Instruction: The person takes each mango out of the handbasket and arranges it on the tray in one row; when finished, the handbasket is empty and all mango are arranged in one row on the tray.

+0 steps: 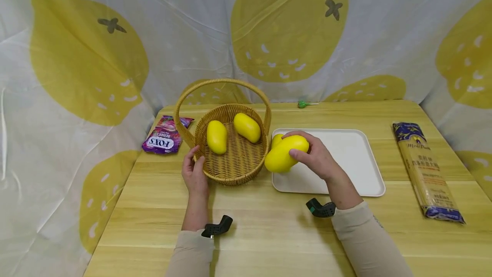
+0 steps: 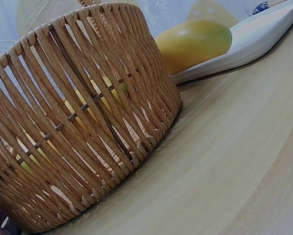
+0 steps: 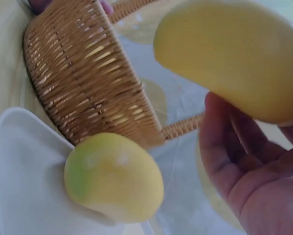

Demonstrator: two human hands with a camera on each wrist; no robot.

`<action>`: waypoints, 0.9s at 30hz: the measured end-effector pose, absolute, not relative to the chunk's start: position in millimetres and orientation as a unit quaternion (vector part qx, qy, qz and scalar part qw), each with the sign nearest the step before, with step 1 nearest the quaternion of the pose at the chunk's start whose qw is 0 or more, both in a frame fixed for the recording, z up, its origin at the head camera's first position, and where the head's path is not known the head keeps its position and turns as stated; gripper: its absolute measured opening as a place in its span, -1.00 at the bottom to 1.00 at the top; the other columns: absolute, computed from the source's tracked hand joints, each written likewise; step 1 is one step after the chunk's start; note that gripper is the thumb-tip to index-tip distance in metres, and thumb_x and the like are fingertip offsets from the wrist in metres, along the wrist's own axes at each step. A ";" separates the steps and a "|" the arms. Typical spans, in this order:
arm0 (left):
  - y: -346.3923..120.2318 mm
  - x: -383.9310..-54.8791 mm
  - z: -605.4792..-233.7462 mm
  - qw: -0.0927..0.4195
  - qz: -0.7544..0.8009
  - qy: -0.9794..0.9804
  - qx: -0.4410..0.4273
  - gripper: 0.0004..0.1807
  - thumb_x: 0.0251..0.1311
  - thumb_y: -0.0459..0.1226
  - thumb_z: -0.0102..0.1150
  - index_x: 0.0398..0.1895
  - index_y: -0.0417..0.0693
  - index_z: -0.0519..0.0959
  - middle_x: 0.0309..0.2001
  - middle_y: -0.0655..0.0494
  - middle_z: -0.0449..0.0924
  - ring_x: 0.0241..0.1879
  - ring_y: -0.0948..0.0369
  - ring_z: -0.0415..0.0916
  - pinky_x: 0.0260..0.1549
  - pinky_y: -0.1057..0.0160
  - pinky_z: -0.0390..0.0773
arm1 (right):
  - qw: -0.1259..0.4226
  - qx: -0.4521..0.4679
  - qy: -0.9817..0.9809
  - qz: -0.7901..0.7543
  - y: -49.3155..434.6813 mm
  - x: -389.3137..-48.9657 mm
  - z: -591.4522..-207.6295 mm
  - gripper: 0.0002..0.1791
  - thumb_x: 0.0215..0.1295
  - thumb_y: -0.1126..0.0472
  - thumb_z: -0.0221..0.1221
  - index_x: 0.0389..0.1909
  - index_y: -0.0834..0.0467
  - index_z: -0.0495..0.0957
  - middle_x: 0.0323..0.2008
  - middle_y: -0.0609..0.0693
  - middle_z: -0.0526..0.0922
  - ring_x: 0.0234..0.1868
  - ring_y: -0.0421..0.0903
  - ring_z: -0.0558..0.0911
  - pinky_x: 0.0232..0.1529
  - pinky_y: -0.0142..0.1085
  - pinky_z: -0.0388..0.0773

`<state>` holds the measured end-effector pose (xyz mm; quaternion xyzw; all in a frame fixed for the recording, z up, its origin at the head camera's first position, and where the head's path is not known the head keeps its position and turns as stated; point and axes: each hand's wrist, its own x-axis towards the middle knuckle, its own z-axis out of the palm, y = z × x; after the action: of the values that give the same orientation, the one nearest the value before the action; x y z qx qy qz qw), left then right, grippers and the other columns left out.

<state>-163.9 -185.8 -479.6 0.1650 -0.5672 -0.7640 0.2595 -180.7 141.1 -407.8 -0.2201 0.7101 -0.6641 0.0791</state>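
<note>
In the head view my right hand [image 1: 317, 157] holds a yellow mango [image 1: 286, 155] above the left end of a white tray [image 1: 346, 161]. The right wrist view shows this mango [image 3: 229, 54] above my curled fingers. Another mango [image 3: 114, 178], greenish at one end, lies on the tray, mostly hidden behind the held one in the head view. My left hand [image 1: 196, 178] grips the near left side of a wicker basket [image 1: 232, 178], its thumb over the rim. Two mangoes lie in the basket, one at left [image 1: 217, 137] and one at back right [image 1: 247, 128].
A purple Fox's candy bag [image 1: 163, 135] lies left of the basket. Behind the tray is a green lollipop [image 1: 303, 104] near the table's back edge. A spaghetti packet [image 1: 426, 172] lies at right. Lemon-print cloth hangs around the table, and the basket's tall handle [image 1: 224, 81] arches upward.
</note>
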 end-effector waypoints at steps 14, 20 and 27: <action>-185.8 -162.1 -478.8 0.250 -0.759 -0.578 0.166 -0.65 0.33 -0.47 0.02 0.09 -0.08 0.64 0.33 0.04 0.49 0.45 0.22 0.25 0.36 0.38 0.34 | 0.011 -0.103 0.571 -0.814 154.2 -187.9 -408.2 -0.63 0.48 -0.11 0.08 0.11 0.03 0.38 -0.07 -0.05 0.52 -0.06 -0.18 0.73 0.00 -0.36 0.71; -186.1 -162.8 -479.4 0.250 -0.761 -0.575 0.165 -0.64 0.32 -0.48 0.01 0.09 -0.10 0.64 0.34 -0.01 0.48 0.47 0.20 0.25 0.45 0.24 0.27 | 0.025 -0.059 0.577 -0.814 169.2 -190.0 -402.4 -0.72 0.56 -0.01 0.03 0.12 -0.04 0.25 -0.05 -0.07 0.45 -0.08 -0.18 0.60 -0.01 -0.38 0.66; -186.3 -163.3 -478.8 0.251 -0.763 -0.573 0.162 -0.64 0.33 -0.48 0.00 0.08 -0.07 0.65 0.34 0.00 0.48 0.47 0.20 0.25 0.38 0.34 0.33 | 0.109 -0.049 0.712 -0.692 188.6 -196.1 -402.7 -0.42 0.46 0.24 -0.01 0.33 -0.02 -0.09 0.26 0.21 0.24 0.12 0.05 0.47 0.04 -0.35 0.58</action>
<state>-163.3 -186.3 -478.8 0.1616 -0.5734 -0.7628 0.2515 -196.1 188.6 -402.7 -0.0486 0.7121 -0.6919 0.1088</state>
